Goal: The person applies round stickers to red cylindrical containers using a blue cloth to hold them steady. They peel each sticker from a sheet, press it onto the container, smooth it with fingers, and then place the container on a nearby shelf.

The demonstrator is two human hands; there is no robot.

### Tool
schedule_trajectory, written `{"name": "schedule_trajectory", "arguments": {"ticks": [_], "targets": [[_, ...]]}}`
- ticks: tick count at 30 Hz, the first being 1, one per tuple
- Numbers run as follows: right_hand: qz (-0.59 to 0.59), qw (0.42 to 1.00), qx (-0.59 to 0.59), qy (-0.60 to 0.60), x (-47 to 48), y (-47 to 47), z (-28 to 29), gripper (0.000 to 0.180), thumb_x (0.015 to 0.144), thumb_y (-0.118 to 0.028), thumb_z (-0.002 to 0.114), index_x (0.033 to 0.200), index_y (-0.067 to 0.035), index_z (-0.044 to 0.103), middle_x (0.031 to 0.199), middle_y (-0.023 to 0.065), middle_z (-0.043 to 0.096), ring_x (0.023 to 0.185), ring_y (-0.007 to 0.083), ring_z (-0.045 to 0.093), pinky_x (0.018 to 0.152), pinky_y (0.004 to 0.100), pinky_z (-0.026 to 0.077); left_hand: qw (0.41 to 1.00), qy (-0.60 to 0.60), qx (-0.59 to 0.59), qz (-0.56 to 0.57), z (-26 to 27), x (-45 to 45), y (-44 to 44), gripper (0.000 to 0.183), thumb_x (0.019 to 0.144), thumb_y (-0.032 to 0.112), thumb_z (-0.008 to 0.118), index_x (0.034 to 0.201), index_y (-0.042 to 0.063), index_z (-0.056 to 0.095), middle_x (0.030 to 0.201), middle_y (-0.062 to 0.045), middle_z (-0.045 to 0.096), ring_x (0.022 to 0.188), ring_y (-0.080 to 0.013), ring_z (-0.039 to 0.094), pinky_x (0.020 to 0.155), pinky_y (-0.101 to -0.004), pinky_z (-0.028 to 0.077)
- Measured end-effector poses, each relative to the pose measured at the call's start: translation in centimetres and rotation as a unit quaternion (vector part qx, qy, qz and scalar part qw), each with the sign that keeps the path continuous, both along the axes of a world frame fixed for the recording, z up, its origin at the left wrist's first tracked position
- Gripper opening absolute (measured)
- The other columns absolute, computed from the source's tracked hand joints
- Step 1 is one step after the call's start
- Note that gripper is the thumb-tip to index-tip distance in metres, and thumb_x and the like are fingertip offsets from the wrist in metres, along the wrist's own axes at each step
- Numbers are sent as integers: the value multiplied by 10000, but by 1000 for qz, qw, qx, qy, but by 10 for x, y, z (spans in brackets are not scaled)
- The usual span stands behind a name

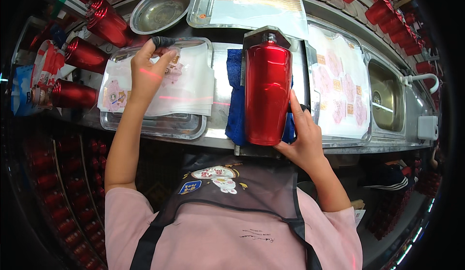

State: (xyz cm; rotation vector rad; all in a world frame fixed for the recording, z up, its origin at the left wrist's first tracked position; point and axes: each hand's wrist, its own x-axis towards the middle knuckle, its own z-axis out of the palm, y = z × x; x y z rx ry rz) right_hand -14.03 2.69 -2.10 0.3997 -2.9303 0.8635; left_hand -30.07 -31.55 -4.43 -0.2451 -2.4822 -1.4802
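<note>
A glossy red bottle (269, 92) with a bare threaded neck lies before me on a blue cloth (234, 99), its neck pointing away from me. My right hand (303, 135) grips it low on the right, the thumb by its base and a finger along its side. To the left, my left hand (147, 73) is over a stack of white sheets (189, 99) bearing pink printed decals. Black covers wrap its fingertips. A pink decal (173, 72) shows by the thumb; whether the fingers pinch it is unclear.
Under the sheets is a metal tray (156, 126). A steel bowl (161, 12) and another tray (203, 1) stand behind. Decal sheets (338, 88) lie in a tray on the right, before a sink (385, 95) with a white faucet (421, 79). Red bottles (85, 53) stand around.
</note>
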Motion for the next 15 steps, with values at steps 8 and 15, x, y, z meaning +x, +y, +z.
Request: {"name": "schedule_trajectory", "arguments": {"ticks": [8, 15], "targets": [[13, 997, 8, 70, -4, -2, -4, 1084, 608, -211, 857, 1540, -34, 332, 823, 105, 508, 632, 239, 535, 527, 357, 462, 978, -4, 156, -140, 96, 88, 48, 278, 820, -5, 767, 1080, 0, 669, 882, -40, 704, 829, -105, 641, 790, -262, 486], [9, 963, -198, -185, -9, 12, 24, 1062, 631, -215, 815, 1557, -63, 319, 925, 56, 516, 638, 122, 480, 508, 267, 388, 930, -57, 306, -197, 103, 71, 129, 253, 841, 9, 741, 1081, 16, 661, 889, -13, 697, 812, -70, 637, 765, -230, 505]]}}
